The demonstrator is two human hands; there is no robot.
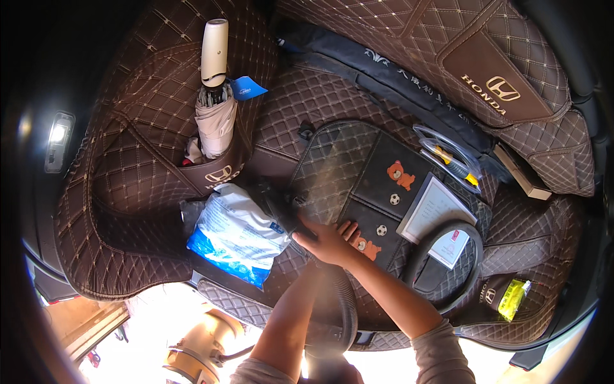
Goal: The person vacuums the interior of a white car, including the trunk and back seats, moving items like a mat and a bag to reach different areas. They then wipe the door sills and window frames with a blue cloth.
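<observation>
In a car trunk lined with brown quilted leather, my right hand grips a black vacuum cleaner nozzle. Its ribbed hose runs down past my forearms. My left hand is mostly hidden behind the right one and the hose, so its hold is unclear. The nozzle lies beside a white and blue plastic bag, its far end over the dark area above the bag. Right of my hands lies a black quilted mat with bear and football patches.
A folded umbrella stands in the left side pocket. Papers, a black ring-shaped cover and a bagged yellow-black tool lie right. A long black bag lies along the back. A yellow packet sits in the right pocket.
</observation>
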